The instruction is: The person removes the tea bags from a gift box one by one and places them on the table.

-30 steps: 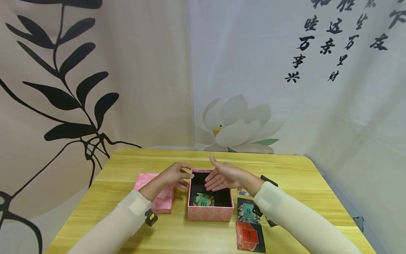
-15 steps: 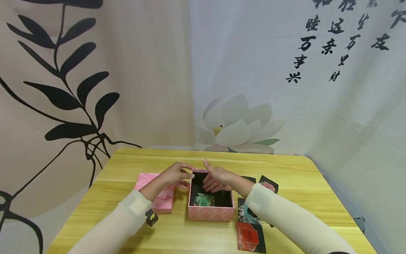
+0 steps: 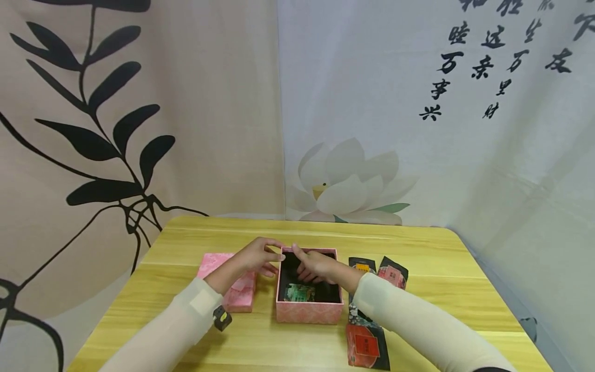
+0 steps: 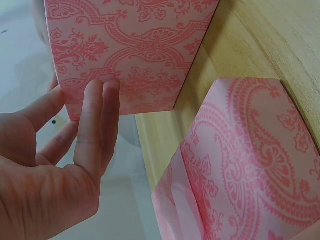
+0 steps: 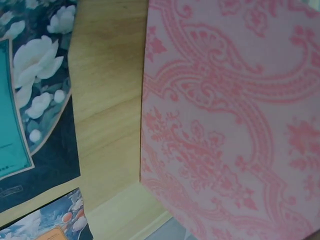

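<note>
An open pink patterned box (image 3: 309,313) with a black inside stands mid-table. In it lies a small packet with a green label (image 3: 299,292). My left hand (image 3: 256,257) holds the box at its far left corner, with a fingertip over the rim. In the left wrist view, two fingers (image 4: 90,125) lie along the outer wall. My right hand (image 3: 316,266) reaches over the right rim into the box, thumb raised and apart, fingers loosely bent downward. I see nothing held in it, though its palm side is partly hidden.
A pink lid with a bow (image 3: 239,292) lies left of the box. To the right lie dark packets: one with an orange label (image 3: 362,266), one pink-labelled (image 3: 392,273), one red-labelled (image 3: 366,347), and a white-flowered packet (image 5: 37,65) partly under the right sleeve.
My right hand has moved left and tipped its fingers further down inside the box, uncovering the orange-labelled and pink-labelled packets. My left hand and the box have stayed put.
</note>
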Tool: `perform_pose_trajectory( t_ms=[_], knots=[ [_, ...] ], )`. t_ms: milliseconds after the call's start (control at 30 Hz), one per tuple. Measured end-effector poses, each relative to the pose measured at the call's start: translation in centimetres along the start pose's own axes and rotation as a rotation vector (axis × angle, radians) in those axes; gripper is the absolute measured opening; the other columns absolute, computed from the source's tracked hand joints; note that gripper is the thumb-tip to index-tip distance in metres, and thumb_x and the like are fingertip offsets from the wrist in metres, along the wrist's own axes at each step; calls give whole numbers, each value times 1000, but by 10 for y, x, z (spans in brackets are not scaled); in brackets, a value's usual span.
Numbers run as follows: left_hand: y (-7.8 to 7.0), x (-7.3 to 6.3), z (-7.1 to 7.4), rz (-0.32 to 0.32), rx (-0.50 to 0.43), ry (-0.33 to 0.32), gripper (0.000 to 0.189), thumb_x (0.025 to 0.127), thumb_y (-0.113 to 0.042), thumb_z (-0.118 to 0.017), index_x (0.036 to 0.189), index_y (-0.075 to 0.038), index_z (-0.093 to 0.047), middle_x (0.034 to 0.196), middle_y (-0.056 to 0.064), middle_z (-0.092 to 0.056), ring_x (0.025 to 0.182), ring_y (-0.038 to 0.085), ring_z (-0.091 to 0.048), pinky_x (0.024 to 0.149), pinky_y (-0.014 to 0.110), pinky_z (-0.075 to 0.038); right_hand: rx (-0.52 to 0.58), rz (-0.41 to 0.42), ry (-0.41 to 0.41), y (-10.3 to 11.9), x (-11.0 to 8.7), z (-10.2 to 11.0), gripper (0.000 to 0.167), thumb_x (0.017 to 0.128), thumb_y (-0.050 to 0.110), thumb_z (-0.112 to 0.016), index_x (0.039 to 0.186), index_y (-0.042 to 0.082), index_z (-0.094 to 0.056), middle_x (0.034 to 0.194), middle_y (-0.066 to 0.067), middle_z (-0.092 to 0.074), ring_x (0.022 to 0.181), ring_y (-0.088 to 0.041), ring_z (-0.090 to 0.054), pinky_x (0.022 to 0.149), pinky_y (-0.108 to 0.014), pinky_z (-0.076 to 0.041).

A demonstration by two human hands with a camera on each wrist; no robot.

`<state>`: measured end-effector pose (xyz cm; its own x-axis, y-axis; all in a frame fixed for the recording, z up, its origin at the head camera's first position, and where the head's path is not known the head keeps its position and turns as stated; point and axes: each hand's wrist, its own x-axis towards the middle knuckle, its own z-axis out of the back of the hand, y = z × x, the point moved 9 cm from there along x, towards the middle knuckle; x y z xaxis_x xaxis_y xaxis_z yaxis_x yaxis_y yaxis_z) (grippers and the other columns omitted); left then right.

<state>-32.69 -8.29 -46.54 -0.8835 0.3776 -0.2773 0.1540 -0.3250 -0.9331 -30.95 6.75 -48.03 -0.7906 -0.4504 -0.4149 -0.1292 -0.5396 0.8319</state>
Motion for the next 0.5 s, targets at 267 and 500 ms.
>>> perform_pose_trajectory(
  t_ms=[267, 500],
  knots=[
    [1, 0, 1, 9, -11, -4, 42, 101, -10, -68, 141, 0, -57, 123, 25, -63, 75, 25, -74, 72, 48, -65, -71, -20, 21, -4, 1, -4, 92, 105, 69, -26, 120, -11, -68, 109, -24, -73, 99, -37, -73, 87, -56, -60],
    [1, 0, 0, 7, -13, 0, 44, 101, -11, -67, 142, 1, -56, 122, 26, -63, 73, 24, -73, 73, 50, -65, -249, 39, -17, 2, -1, -5, 84, 108, 63, -24, 119, -6, -71, 107, -20, -75, 103, -34, -73, 94, -56, -57]
  ],
)
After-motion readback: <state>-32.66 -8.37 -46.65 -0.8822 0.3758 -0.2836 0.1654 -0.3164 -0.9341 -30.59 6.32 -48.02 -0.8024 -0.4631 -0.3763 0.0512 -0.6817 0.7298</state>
